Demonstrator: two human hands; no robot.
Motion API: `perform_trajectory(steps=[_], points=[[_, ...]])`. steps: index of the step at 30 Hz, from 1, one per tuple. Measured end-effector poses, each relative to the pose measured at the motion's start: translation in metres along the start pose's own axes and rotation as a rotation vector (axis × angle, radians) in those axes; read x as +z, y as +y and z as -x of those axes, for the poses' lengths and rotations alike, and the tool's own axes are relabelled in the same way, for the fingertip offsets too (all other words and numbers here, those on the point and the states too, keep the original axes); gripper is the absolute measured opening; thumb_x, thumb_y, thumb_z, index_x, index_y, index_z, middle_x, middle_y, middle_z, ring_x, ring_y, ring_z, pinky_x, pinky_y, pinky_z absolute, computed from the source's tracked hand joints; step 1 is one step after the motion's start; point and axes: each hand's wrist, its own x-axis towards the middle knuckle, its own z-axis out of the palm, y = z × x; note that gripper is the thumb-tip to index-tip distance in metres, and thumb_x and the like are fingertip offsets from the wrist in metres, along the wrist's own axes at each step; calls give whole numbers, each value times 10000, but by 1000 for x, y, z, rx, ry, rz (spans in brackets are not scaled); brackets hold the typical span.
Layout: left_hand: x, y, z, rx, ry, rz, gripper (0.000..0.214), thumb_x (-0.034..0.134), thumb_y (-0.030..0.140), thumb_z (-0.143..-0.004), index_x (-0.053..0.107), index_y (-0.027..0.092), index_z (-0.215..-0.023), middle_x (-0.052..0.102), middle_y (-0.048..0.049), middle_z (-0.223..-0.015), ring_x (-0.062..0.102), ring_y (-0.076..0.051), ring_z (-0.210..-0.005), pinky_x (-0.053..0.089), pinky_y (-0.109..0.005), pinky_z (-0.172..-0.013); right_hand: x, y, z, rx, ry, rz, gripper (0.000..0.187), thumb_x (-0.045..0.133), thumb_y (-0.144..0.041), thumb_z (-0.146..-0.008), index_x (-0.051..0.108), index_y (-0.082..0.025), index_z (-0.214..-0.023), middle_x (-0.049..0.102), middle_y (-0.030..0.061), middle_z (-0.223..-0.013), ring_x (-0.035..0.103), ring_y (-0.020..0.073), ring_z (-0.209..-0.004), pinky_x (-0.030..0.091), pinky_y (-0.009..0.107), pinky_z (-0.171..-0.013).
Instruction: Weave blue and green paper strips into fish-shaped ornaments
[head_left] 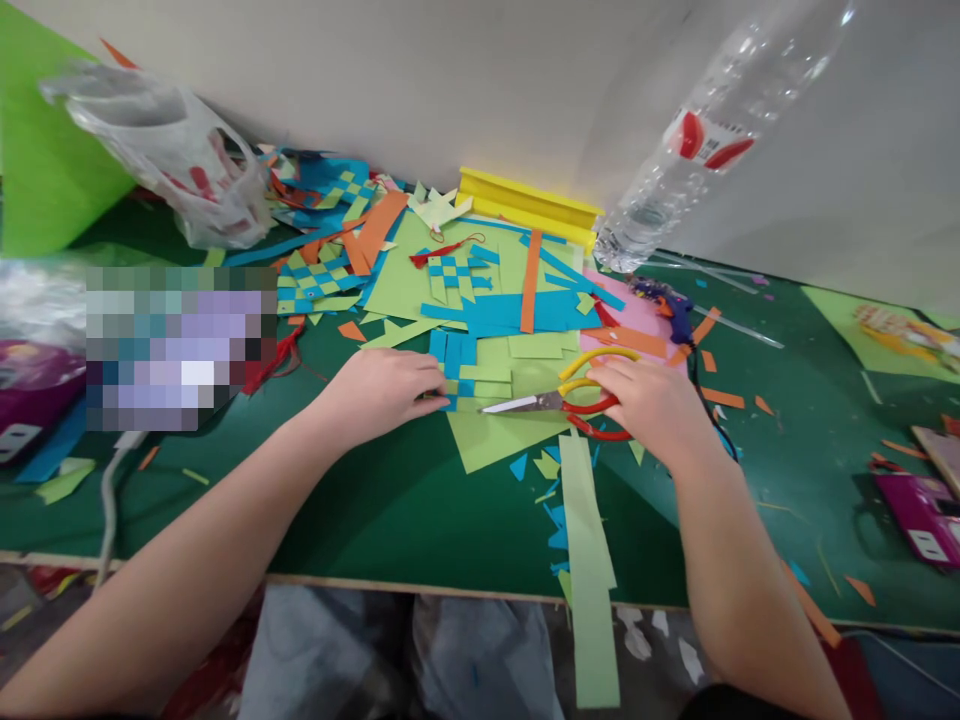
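Observation:
My left hand (pixel 386 395) has its fingers together at the left edge of a small weave of blue and light-green paper strips (pixel 454 352). The weave lies over a light-green paper sheet (pixel 480 445). My right hand (pixel 652 405) is closed at the handles of scissors (pixel 551 400) with yellow and red grips. Their silver blades point left, toward the weave, and look close together. Below the right hand, long pale-green strips (pixel 589 560) hang over the table's front edge. Small blue and green scraps (pixel 555 535) lie beside them.
Finished-looking woven paper fish (pixel 454 275) and orange and blue strips lie behind the weave. A yellow holder (pixel 529 205) and a clear plastic bottle (pixel 675 165) stand by the wall. A blue glue gun (pixel 675 310) lies right; a plastic-bagged cup (pixel 172 160) stands left.

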Motion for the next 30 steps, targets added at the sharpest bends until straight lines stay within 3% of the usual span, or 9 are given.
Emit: perform_trajectory(steps=[8, 11, 15, 20, 24, 30], points=[[0, 1, -1, -7, -40, -26, 240, 525, 375, -936, 669, 208, -844, 687, -8, -820, 656, -168, -764, 372, -269, -580, -4, 14, 6, 24, 60, -21, 318, 542, -80, -768, 672, -198, -1033, 730, 54, -1073, 685, 244, -940, 510, 360, -730], [-2, 2, -1, -32, -25, -46, 264, 497, 389, -947, 683, 217, -872, 694, -23, -856, 649, -173, -762, 367, -275, -577, -1, 13, 6, 184, 162, -3, 282, 570, -138, -785, 673, -203, -1039, 744, 50, -1009, 690, 240, -845, 480, 330, -645], [-7, 6, -1, -237, 36, -89, 354, 408, 411, -973, 706, 229, -917, 708, -54, -938, 651, -196, -780, 355, -289, -556, 1, 2, 1, 443, 254, 8, 231, 603, -258, -813, 673, -208, -1027, 745, 51, -986, 683, 251, -812, 423, 312, -576], [-11, 9, -2, -405, 10, -133, 418, 396, 508, -951, 712, 235, -952, 706, -50, -1018, 656, -221, -785, 350, -303, -536, 7, -10, -5, 561, 140, -151, 342, 645, -251, -756, 647, -233, -1097, 725, 55, -1033, 673, 263, -884, 452, 317, -635], [-11, 9, -2, -444, -53, -148, 479, 451, 634, -885, 701, 229, -944, 700, -53, -1071, 658, -227, -772, 331, -299, -513, 11, -13, -6, 527, 66, -272, 429, 647, -236, -747, 601, -237, -1174, 689, 78, -1116, 654, 280, -987, 504, 368, -749], [-8, 9, 1, -467, -26, -146, 573, 483, 735, -810, 703, 210, -872, 711, -48, -960, 649, -228, -725, 281, -286, -495, 11, -17, -8, 469, 29, -343, 424, 591, -304, -820, 550, -220, -1233, 633, 90, -1232, 587, 286, -1148, 503, 433, -901]])
